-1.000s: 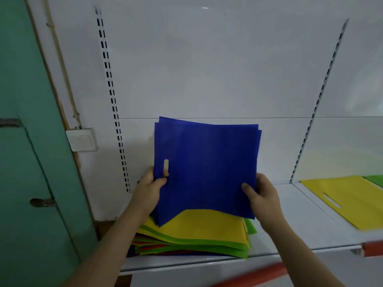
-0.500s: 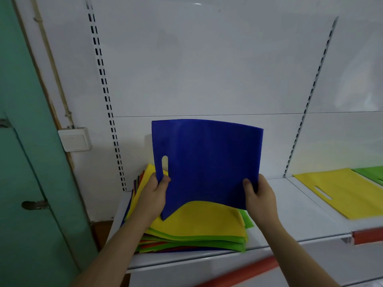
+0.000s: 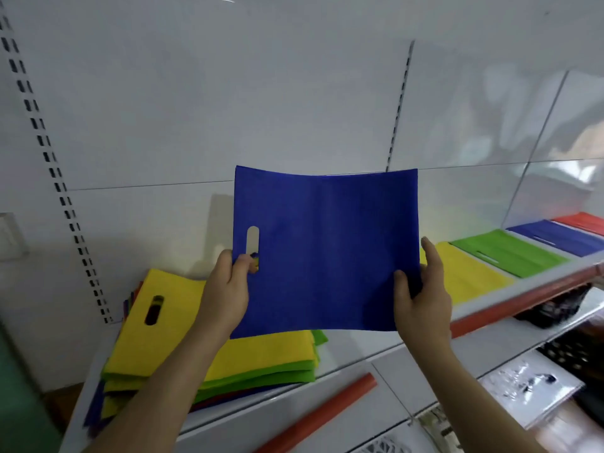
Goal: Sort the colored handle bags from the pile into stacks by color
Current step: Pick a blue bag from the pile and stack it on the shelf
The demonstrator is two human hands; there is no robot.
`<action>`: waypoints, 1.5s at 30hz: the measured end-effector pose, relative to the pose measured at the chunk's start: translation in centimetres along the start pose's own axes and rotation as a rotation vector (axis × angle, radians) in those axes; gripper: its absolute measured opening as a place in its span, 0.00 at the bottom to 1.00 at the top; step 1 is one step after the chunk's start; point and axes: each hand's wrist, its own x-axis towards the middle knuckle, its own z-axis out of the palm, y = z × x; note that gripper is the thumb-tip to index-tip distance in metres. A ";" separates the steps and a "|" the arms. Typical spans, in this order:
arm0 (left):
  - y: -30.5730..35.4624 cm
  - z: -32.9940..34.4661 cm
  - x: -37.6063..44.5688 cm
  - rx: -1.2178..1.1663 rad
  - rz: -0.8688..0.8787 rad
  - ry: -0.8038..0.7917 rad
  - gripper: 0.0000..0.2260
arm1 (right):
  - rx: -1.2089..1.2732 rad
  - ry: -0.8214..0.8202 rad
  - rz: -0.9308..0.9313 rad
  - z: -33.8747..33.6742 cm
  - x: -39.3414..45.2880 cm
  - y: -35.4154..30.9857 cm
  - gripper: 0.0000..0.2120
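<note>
I hold a blue handle bag [image 3: 327, 250] upright in the air above the white shelf [image 3: 366, 358]. My left hand [image 3: 227, 289] pinches its left edge beside the handle slot. My right hand [image 3: 421, 289] grips its lower right edge, thumb in front. Below lies the mixed pile [image 3: 209, 358], with a yellow bag on top and green, blue and red edges under it. Along the shelf to the right lie a yellow stack [image 3: 470, 279], a green stack [image 3: 510, 253], a blue stack [image 3: 555, 238] and a red stack [image 3: 585, 222].
A white back panel with slotted uprights [image 3: 55, 171] rises behind the shelf. The shelf front carries a red strip [image 3: 510, 305]. Lower shelves at the bottom right hold packaged goods [image 3: 529, 387]. A light switch [image 3: 9, 237] sits at the far left.
The view has swung right, bringing the green, blue and red stacks into sight. Both hands have carried the blue bag to the right, off the pile.
</note>
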 end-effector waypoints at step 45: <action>5.8 93.8 0.3 0.195 0.465 -0.601 0.22 | -0.736 0.273 0.353 -56.7 31.7 51.2 0.34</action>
